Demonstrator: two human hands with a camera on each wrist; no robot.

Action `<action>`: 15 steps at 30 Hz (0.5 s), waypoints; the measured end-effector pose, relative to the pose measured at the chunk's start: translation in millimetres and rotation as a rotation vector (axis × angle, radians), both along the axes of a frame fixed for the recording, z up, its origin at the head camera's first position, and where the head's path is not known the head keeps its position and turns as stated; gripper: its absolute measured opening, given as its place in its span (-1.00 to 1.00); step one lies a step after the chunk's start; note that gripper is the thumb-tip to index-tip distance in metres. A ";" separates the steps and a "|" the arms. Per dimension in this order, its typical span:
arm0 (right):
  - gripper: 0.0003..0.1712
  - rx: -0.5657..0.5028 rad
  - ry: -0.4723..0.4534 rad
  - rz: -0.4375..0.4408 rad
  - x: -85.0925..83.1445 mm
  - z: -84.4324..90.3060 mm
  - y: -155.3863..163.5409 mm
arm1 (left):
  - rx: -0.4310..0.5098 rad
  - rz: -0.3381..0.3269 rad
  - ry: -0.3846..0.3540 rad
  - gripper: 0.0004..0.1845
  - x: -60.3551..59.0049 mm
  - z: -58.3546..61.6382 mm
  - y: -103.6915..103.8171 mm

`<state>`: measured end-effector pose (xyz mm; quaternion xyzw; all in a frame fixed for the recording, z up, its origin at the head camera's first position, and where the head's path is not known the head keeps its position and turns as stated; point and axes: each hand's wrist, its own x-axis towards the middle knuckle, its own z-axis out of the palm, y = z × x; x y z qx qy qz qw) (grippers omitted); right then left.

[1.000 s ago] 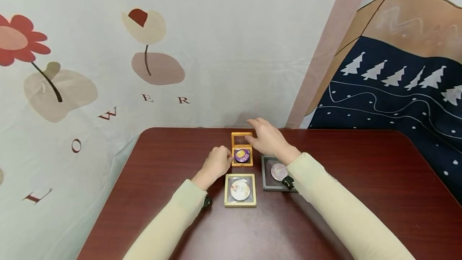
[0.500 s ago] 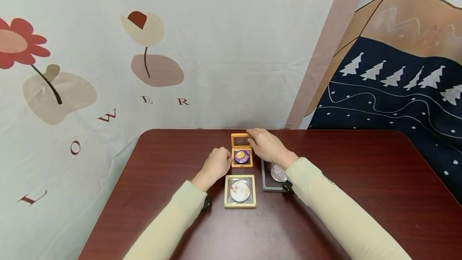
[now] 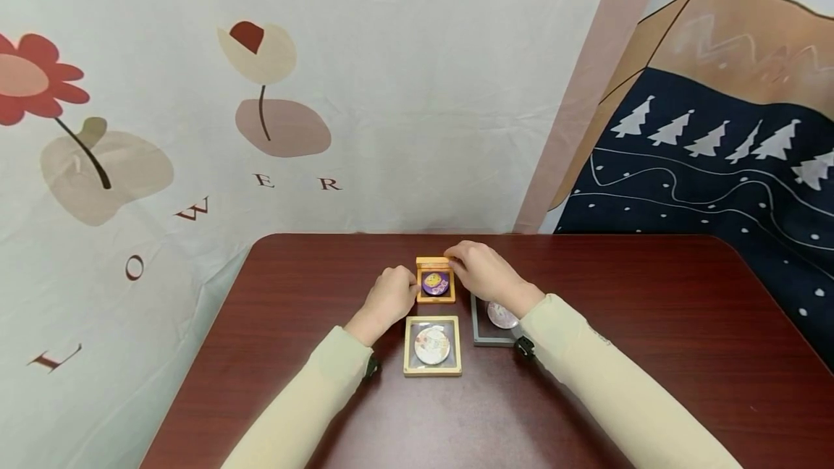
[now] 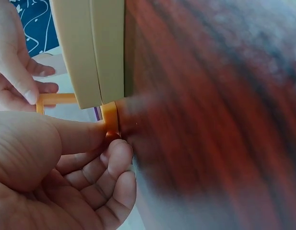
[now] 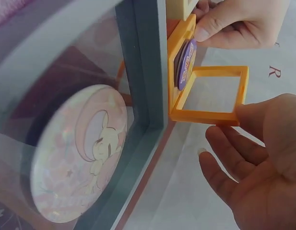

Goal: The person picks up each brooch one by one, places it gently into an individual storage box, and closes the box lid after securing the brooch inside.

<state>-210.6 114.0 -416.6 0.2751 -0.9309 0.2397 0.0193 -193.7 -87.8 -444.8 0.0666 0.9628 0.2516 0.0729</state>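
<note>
On the counter, the orange case is pinched at its side by the left hand, its half-raised lid held in the right hand's grip.

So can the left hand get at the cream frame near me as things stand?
Probably yes. The cream frame lies uncovered just below the left hand, though that hand now pinches the orange frame.

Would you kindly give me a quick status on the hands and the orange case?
Left hand pinches orange case at its edge. Right hand holds its lid, half open. Purple badge inside. Nothing in the way.
</note>
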 end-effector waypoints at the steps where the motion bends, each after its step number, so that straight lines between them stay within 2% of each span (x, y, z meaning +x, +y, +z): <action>1: -0.74 0.000 -0.003 0.002 1.5 -0.2 -0.1 | 0.000 -0.001 -0.001 -0.84 -0.2 -0.1 -0.2; 15: -0.81 0.047 -0.022 0.038 18.4 -5.7 -1.5 | 0.013 -0.002 -0.024 -0.70 0.3 2.1 -1.0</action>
